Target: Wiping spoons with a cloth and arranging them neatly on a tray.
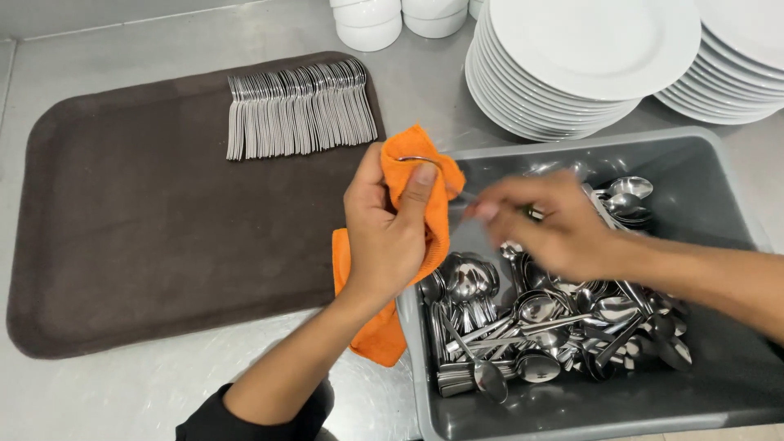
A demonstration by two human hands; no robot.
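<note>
Orange microfibre cloth (408,237) fills the left hand (384,237), whose grip is pressed together around the bowl end of a steel spoon (420,161), the thumb bearing down on top so only a thin rim of metal shows above the fold. Just to the right of that grip, the right hand (547,224) is blurred with motion; its fingertips seem to pinch the spoon's thin handle (467,196), though the blur keeps me from being sure. To wipe well here, it seems best to keep the cloth wrapped fully round the bowl, squeeze evenly with thumb and fingers, and draw or twist the handle steadily so the metal passes through dry fabric. Below and right of the hands sits a grey plastic tub (719,204) heaped with loose steel spoons (539,318). Left of the cloth grip lies a dark brown tray (147,245) on the steel tabletop (122,392), with a neat overlapping row of shiny cutlery (298,114) at its far edge. Beyond the right hand stand stacks of white round plates (572,65) and small white bowls (369,20). No packages, labels or signs are visible.
</note>
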